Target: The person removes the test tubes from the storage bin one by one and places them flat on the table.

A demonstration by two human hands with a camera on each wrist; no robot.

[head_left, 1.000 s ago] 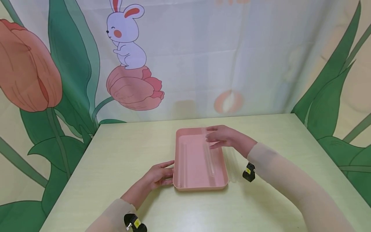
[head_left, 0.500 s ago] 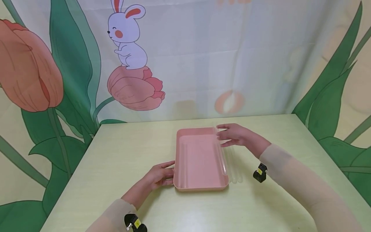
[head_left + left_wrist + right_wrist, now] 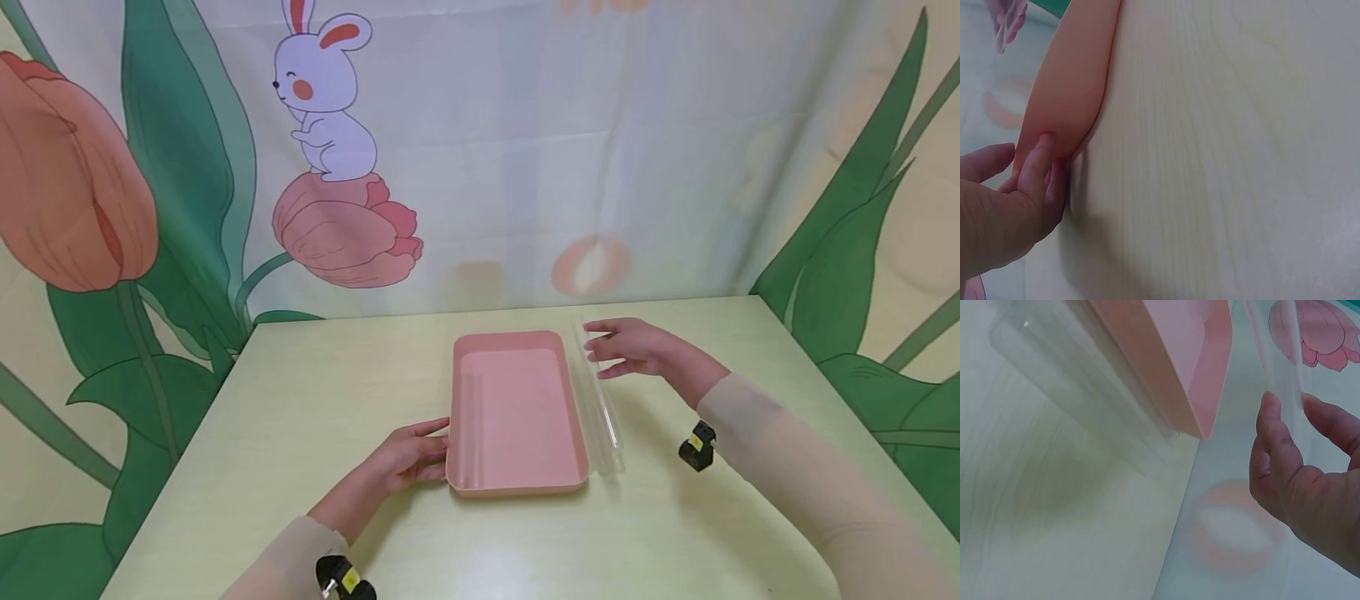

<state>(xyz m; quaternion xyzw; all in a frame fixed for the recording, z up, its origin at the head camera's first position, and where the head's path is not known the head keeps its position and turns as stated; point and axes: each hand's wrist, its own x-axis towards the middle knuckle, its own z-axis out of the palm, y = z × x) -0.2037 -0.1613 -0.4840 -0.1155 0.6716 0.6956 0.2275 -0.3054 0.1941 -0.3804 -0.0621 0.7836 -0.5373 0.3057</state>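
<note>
My right hand (image 3: 626,346) pinches the far end of a long clear test tube (image 3: 1284,359) between thumb and fingers, as the right wrist view shows. It hangs just right of the pink tray (image 3: 517,490), low over other clear tubes (image 3: 1066,394) lying on the table along that side. Inside the tray, clear tubing (image 3: 471,429) lies lengthwise by the left wall, faint against the pink. My left hand (image 3: 412,454) touches the tray's left outer side with its fingertips, its thumb near the rim in the left wrist view.
The pale wooden table (image 3: 337,375) carries the tray near its middle. Behind it hangs a printed curtain (image 3: 480,150) with a rabbit and tulips, meeting the table's back edge. A small black camera (image 3: 697,446) sits at the right wrist.
My right hand has carried the test tube rightward, from above the tray's right part, past its rim, to beside the tray. The left hand and the tray have stayed in place.
</note>
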